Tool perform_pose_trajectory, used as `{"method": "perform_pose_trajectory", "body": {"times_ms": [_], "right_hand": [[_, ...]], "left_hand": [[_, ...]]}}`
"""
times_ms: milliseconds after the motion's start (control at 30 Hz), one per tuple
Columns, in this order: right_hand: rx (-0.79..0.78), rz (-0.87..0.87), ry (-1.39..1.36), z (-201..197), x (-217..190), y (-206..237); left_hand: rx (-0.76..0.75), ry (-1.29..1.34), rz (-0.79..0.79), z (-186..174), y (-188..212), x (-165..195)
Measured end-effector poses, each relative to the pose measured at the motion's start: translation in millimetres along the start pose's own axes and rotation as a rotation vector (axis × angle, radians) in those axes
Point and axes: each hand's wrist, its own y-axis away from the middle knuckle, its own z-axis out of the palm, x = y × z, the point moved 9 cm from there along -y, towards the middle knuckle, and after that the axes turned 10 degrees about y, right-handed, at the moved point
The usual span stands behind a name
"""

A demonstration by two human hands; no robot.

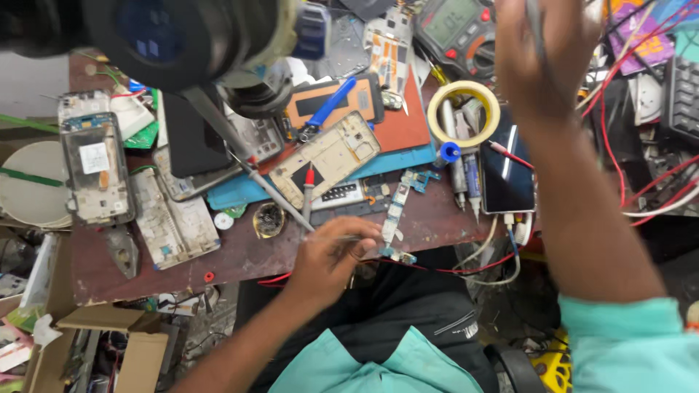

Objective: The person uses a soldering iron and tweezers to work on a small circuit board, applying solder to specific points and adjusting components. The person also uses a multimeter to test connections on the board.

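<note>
Our left hand [331, 258] pinches thin tweezers [331, 238] at the desk's near edge, tips beside a small circuit board [395, 211] on the brown desk [240, 255]. Our right hand [542, 58] is raised, fingers closed round a thin rod [535, 29], just right of the tape roll [464, 113]. Dark phone [507, 175] lies below it.

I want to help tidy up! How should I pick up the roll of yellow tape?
Pinch the tape roll by its near rim, thumb inside the hole, coming from above. It lies flat and ring-shaped; the right hand and tubes crowd its other sides.
</note>
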Motion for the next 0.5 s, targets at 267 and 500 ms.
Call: {"method": "perform_pose_trajectory", "body": {"times_ms": [267,500], "right_hand": [[0.322,0.237,-0.833,-78.4,-4.2,175.8],[0.012,0.247,-0.534,-48.7,-50.3,221.4]], "left_hand": [[-0.147,0.108,-0.006,16.9,-4.9,-17.8],[-0.297,0.061,0.147,25.8,2.9,-8.7]]}}
